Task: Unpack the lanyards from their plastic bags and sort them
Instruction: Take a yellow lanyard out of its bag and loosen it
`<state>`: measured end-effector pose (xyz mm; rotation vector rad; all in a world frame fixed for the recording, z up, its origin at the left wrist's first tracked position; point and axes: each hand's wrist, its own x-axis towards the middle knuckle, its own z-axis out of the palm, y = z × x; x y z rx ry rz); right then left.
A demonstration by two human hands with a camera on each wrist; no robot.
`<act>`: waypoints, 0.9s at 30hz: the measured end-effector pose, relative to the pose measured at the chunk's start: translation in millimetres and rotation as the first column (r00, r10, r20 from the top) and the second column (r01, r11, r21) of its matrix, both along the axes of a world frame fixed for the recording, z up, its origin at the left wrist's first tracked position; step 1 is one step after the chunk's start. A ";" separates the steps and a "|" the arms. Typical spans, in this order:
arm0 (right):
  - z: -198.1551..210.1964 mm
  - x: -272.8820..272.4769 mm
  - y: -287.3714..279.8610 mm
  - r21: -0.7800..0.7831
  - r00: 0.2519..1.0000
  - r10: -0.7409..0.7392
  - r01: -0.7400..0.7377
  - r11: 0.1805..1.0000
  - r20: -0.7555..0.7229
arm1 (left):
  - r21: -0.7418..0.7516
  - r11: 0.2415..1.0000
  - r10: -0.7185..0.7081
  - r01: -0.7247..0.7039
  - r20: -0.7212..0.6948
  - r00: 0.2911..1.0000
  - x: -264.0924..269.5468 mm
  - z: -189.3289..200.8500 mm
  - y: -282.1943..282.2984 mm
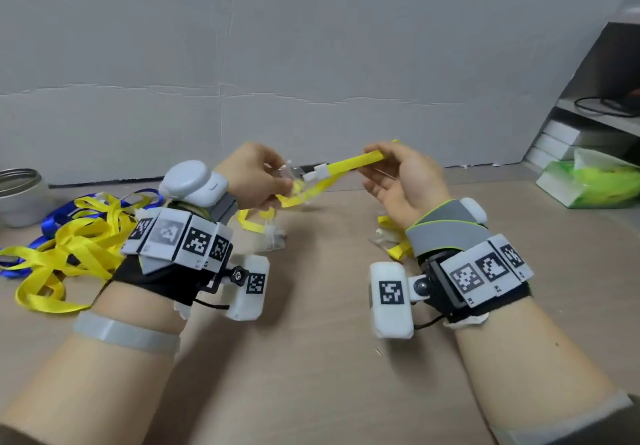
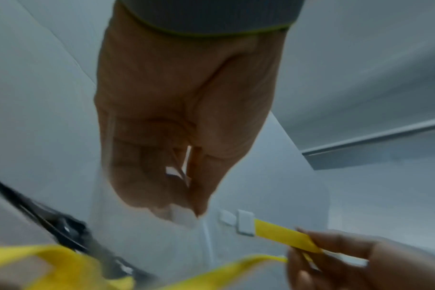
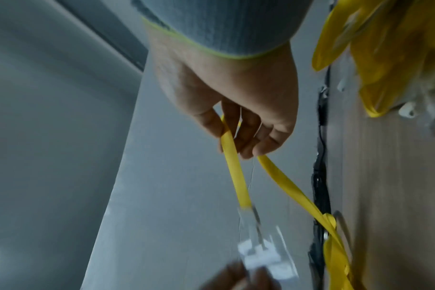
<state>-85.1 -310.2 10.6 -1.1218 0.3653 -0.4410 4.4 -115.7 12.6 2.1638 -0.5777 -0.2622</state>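
Above the table my left hand (image 1: pixel 278 181) pinches a clear plastic bag (image 1: pixel 300 191) that a yellow lanyard (image 1: pixel 349 163) is partly out of. My right hand (image 1: pixel 373 161) pinches the lanyard's strap, which runs taut to its white clip (image 1: pixel 318 171) at the bag's mouth. In the left wrist view my left hand (image 2: pixel 186 204) grips the bag (image 2: pixel 149 235), with the white clip (image 2: pixel 245 224) and the yellow lanyard (image 2: pixel 283 235) beyond it. The right wrist view shows my right hand (image 3: pixel 232 145) holding the yellow lanyard (image 3: pixel 236 176), with the white clip (image 3: pixel 256 253) blurred below.
A loose pile of yellow and blue lanyards (image 1: pixel 72 240) lies at the left, next to a metal can (image 1: pixel 19 195). Bagged yellow lanyards (image 1: pixel 268 228) lie on the table under my hands, more of them (image 1: pixel 396 245) by my right wrist. A green tissue pack (image 1: pixel 595 184) sits at the right.
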 end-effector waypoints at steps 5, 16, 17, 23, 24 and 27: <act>-5.0 4.2 -33.3 0.294 0.982 -0.186 0.168 0.941 0.033 | 0.076 0.954 0.295 -0.291 -0.048 0.954 16.7 -3.2 18.7; 7.5 -12.6 -40.2 0.138 0.953 0.140 -0.105 0.985 -0.269 | -0.282 0.930 0.203 -0.237 -0.146 0.968 7.4 11.5 17.1; 12.7 -16.6 -35.1 0.062 0.939 0.169 -0.158 0.986 -0.299 | -0.325 0.923 0.172 -0.208 -0.136 0.976 4.1 14.0 16.0; 27.3 -13.1 6.8 -0.504 0.999 -0.038 0.029 0.863 -0.009 | -0.372 0.928 -0.069 0.028 -0.099 0.993 -14.1 24.0 11.9; 27.6 -10.6 14.0 -0.554 0.999 -0.013 0.027 0.832 0.029 | -0.358 0.930 -0.120 0.079 -0.095 0.988 -17.5 24.7 10.7; 23.1 -2.5 27.9 -0.607 0.992 0.117 -0.070 0.791 0.038 | -0.318 0.922 -0.255 0.223 -0.062 0.965 -24.1 26.4 8.8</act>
